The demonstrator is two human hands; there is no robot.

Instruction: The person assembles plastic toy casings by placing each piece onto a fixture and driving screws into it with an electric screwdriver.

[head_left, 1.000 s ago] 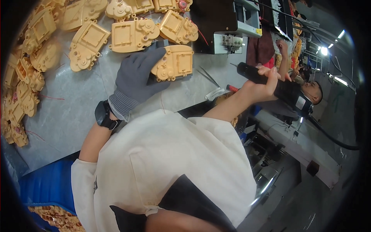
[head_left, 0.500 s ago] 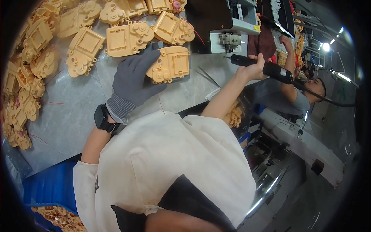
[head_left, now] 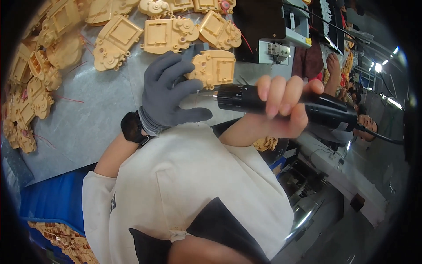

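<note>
My left hand (head_left: 169, 90), in a grey glove, has its fingers spread with the thumb stretched out to the right. Its fingertips reach the left edge of a yellow plastic housing (head_left: 215, 68), which sits at a dark block (head_left: 195, 49) on the bench. My right hand (head_left: 285, 105) is bare and wrapped round a black electric screwdriver (head_left: 239, 97). The screwdriver lies level, its thin bit pointing left at the gloved fingers, just below the housing. Whether a screw is on the bit is too small to tell.
Several more yellow housings (head_left: 169, 35) lie across the back and left of the grey bench (head_left: 105, 105), some with red wires. A machine (head_left: 277, 50) stands behind right, tweezers (head_left: 242, 80) beside the housing. A blue bin (head_left: 52, 198) is at lower left. Another person (head_left: 336, 132) is at right.
My right hand has brought the screwdriver left and nearer, its bit now close to the gloved fingers. My left hand has opened its fingers wider at the housing. The whole view has shifted slightly.
</note>
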